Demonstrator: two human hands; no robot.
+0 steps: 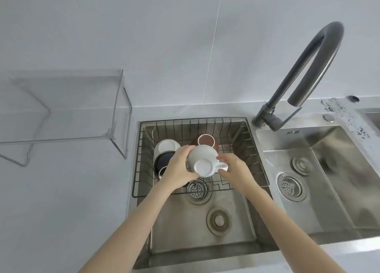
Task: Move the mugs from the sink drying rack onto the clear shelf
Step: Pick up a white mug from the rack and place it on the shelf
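Both hands are on the white mug point(202, 161), bottom-up over the drying rack point(255, 155): left hand point(181, 167) wraps its body, right hand point(236, 170) pinches the handle. Clear shelf point(67, 108) sits far left on the counter point(61, 200).

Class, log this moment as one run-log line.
hands: left, right hold white mug | over rack | shelf: bare

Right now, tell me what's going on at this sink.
A person holds a white mug upside down over the wire rack, left hand around its body, right hand at the handle. Three more mugs, white, dark and brown, sit in the rack. The clear shelf holds nothing yet.
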